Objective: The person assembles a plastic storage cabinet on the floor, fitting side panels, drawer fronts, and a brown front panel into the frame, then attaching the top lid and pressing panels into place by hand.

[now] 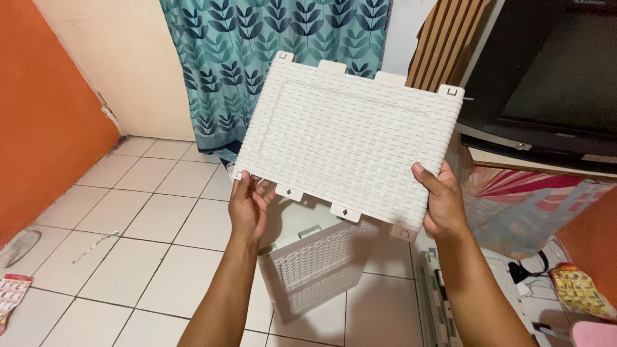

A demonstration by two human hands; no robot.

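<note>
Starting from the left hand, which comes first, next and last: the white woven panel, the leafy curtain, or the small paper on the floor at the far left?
1. White woven panel: held by the left hand, touching it.
2. Leafy curtain: hanging behind, above the hand.
3. Small paper: on the tiled floor, at the far left edge.

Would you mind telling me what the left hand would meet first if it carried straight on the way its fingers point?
The left hand already grips the lower left corner of the white woven plastic panel, so it meets that panel at once. Beyond it, probably the leaf-patterned curtain, though depth is unclear.
</note>
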